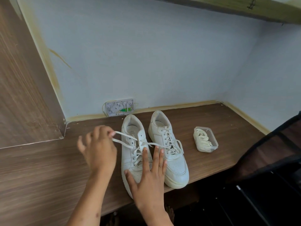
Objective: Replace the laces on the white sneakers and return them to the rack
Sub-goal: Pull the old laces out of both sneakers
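Note:
Two white sneakers stand side by side on the wooden counter [48, 168], toes toward me. The left sneaker [130, 142] has its lace [123, 142] partly undone, with two strands pulled out to the left. My left hand [99, 147] pinches those strands at their ends. My right hand [148, 175] lies flat with straight fingers on the left sneaker's toe and lower lacing, pressing it down. The right sneaker [169, 152] is fully laced and untouched. A clear plastic box [205, 139] to the right holds pale spare laces.
A white wall junction box [120, 107] with wires sits at the back wall behind the shoes. A wood panel [24, 79] rises on the left. A dark fabric shoe rack [268, 160] stands at the right, below the counter edge.

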